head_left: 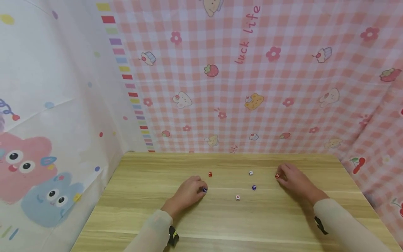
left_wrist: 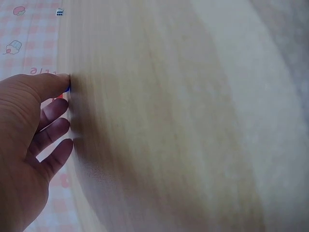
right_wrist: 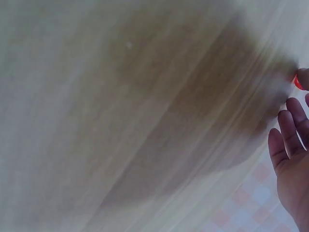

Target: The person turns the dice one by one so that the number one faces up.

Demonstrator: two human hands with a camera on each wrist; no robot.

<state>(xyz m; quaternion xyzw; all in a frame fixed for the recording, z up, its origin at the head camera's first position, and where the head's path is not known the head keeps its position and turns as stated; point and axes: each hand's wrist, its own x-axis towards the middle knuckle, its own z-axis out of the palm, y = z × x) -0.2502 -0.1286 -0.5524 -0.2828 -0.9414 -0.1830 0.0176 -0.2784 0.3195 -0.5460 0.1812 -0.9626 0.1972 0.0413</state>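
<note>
Materials, to my eye, about the tabletop (head_left: pixel 239 224).
Wood-grained, smooth, faintly sheened; on it, smooth plastic-looking dice (head_left: pixel 237 198); behind it, matt, softly creased cloth (head_left: pixel 195 82); above its near edge, matt fabric sleeves (head_left: pixel 343 220).

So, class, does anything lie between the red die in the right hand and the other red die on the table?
Yes: a white die lies roughly on the straight line from the held red die in the right hand to the loose red die, nearer the hand.

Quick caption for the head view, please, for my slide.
Left hand pinches a blue die, right hand a red die; four more dice lie between them on the wood-grain table.
</note>
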